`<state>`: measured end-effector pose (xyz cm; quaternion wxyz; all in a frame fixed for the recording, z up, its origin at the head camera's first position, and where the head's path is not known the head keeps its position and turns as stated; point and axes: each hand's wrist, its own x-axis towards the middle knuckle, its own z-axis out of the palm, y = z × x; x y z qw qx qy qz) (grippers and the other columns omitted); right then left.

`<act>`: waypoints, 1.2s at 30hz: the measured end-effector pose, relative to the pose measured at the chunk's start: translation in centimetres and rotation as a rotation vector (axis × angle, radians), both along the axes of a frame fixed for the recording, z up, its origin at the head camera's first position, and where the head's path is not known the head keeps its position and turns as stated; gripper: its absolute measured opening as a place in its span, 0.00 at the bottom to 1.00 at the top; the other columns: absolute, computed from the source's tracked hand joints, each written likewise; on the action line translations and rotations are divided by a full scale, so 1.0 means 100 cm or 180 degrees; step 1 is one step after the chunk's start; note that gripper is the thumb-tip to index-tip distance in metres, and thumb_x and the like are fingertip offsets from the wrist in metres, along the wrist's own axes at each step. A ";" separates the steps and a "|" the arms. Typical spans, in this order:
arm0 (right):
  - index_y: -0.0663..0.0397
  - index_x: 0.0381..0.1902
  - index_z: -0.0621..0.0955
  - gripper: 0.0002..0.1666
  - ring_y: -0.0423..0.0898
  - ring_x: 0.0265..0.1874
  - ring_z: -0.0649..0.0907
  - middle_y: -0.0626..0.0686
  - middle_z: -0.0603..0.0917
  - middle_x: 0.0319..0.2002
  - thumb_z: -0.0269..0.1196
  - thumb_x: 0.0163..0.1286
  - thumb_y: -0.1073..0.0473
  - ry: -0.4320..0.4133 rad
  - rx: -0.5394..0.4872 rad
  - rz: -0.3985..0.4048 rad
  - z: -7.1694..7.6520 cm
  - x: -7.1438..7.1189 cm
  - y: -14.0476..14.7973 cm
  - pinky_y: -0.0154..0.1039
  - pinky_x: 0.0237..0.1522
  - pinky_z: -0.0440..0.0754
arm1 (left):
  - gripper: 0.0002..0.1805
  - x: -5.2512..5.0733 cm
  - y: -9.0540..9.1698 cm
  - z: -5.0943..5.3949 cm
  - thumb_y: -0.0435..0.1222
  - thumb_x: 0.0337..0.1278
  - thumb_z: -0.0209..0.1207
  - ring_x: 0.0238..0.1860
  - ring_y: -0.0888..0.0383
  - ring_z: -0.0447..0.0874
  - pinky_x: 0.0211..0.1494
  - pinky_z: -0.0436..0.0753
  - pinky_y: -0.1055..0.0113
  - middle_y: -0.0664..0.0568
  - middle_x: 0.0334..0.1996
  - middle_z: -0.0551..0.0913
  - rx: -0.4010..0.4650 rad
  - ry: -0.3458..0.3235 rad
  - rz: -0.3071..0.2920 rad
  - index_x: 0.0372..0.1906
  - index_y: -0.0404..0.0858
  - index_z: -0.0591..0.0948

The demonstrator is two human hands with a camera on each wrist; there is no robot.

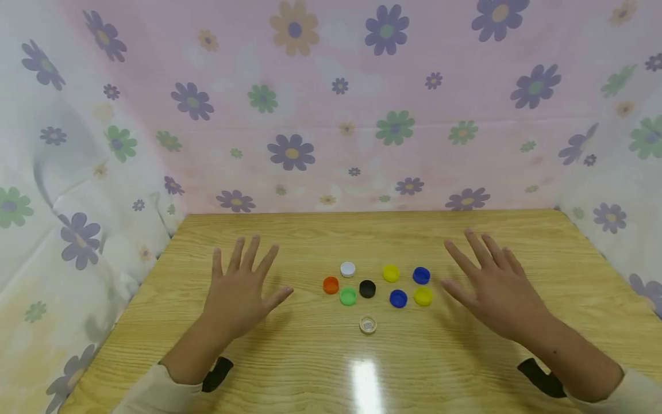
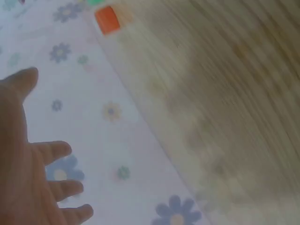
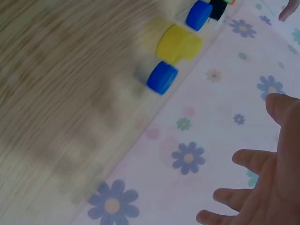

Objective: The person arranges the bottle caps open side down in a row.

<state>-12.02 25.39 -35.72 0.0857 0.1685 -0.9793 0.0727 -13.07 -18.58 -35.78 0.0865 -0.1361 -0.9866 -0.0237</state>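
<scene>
My left hand (image 1: 237,299) hovers over the left part of the table, fingers spread and holding nothing. On the other side my right hand (image 1: 499,293) is spread the same way, its thumb closest to a yellow cap (image 1: 423,296) and a blue cap (image 1: 421,275). Between the hands lie several round bottle caps. An orange cap (image 1: 331,285) is nearest the left hand, beside a green cap (image 1: 348,296), a white cap (image 1: 347,269) and a black cap (image 1: 367,288). Another yellow cap (image 1: 391,273) and blue cap (image 1: 398,298) lie right of the black one. A beige cap (image 1: 368,325) sits closest to me.
The wooden table (image 1: 300,368) meets a flowered cloth (image 1: 320,109) at the back, and the cloth also hangs at both sides. Black bands (image 1: 217,374) show under the wrists. A bright light reflection falls on the table's near middle.
</scene>
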 end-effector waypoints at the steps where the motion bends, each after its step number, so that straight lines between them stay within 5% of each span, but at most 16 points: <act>1: 0.42 0.81 0.54 0.44 0.72 0.76 0.51 0.65 0.47 0.80 0.54 0.75 0.36 -0.0062 -0.0064 0.0020 0.001 0.002 -0.004 0.75 0.67 0.51 | 0.45 0.001 0.005 0.000 0.68 0.63 0.51 0.80 0.38 0.47 0.74 0.45 0.29 0.42 0.80 0.53 0.0012 0.0030 -0.0039 0.79 0.53 0.58; 6: 0.45 0.74 0.67 0.35 0.68 0.68 0.68 0.63 0.66 0.72 0.57 0.75 0.40 -0.0306 -0.0611 0.0078 0.011 0.010 -0.027 0.68 0.57 0.72 | 0.38 0.009 0.032 -0.001 0.60 0.65 0.57 0.71 0.41 0.68 0.67 0.71 0.38 0.43 0.72 0.70 0.0076 0.0294 -0.0302 0.74 0.49 0.67; 10: 0.47 0.61 0.80 0.22 0.53 0.49 0.83 0.52 0.82 0.54 0.59 0.76 0.46 -0.0261 -0.1112 0.0101 0.016 0.015 -0.047 0.49 0.41 0.84 | 0.27 0.012 0.055 -0.001 0.55 0.62 0.63 0.51 0.50 0.85 0.50 0.84 0.52 0.50 0.53 0.84 0.0218 0.0579 -0.0562 0.61 0.46 0.79; 14: 0.47 0.51 0.85 0.11 0.36 0.35 0.81 0.42 0.85 0.39 0.62 0.74 0.56 -0.0003 -0.1488 0.0258 0.013 0.017 -0.064 0.35 0.33 0.82 | 0.15 0.012 0.076 -0.003 0.50 0.58 0.68 0.30 0.61 0.83 0.34 0.83 0.67 0.57 0.34 0.86 0.0504 0.0840 -0.0804 0.42 0.45 0.85; 18: 0.47 0.46 0.86 0.09 0.31 0.31 0.78 0.41 0.85 0.35 0.64 0.71 0.61 0.0113 -0.1779 0.0439 0.009 0.017 -0.078 0.30 0.29 0.79 | 0.11 0.012 0.090 -0.006 0.48 0.57 0.70 0.23 0.66 0.77 0.28 0.76 0.73 0.60 0.26 0.82 0.0671 0.0928 -0.0952 0.34 0.46 0.85; 24: 0.48 0.46 0.86 0.08 0.32 0.28 0.79 0.42 0.84 0.32 0.65 0.71 0.59 -0.0291 -0.2049 0.0554 -0.003 0.015 -0.092 0.31 0.28 0.80 | 0.08 0.015 0.102 -0.013 0.46 0.58 0.68 0.22 0.67 0.77 0.28 0.75 0.75 0.60 0.26 0.82 0.0729 0.0737 -0.1169 0.35 0.46 0.85; 28: 0.52 0.47 0.85 0.10 0.31 0.26 0.78 0.40 0.83 0.32 0.65 0.71 0.58 -0.0602 -0.1940 0.0660 -0.014 0.012 -0.096 0.31 0.28 0.80 | 0.09 0.016 0.103 -0.016 0.46 0.57 0.70 0.23 0.67 0.78 0.28 0.75 0.76 0.60 0.26 0.82 0.0668 0.0539 -0.1238 0.36 0.46 0.86; 36: 0.57 0.52 0.83 0.15 0.31 0.24 0.78 0.43 0.82 0.32 0.67 0.68 0.60 -0.1243 -0.1632 0.0803 -0.027 0.007 -0.103 0.30 0.26 0.79 | 0.11 0.015 0.102 -0.022 0.48 0.59 0.68 0.27 0.70 0.80 0.29 0.73 0.79 0.60 0.30 0.84 0.0569 -0.0152 -0.1296 0.41 0.47 0.87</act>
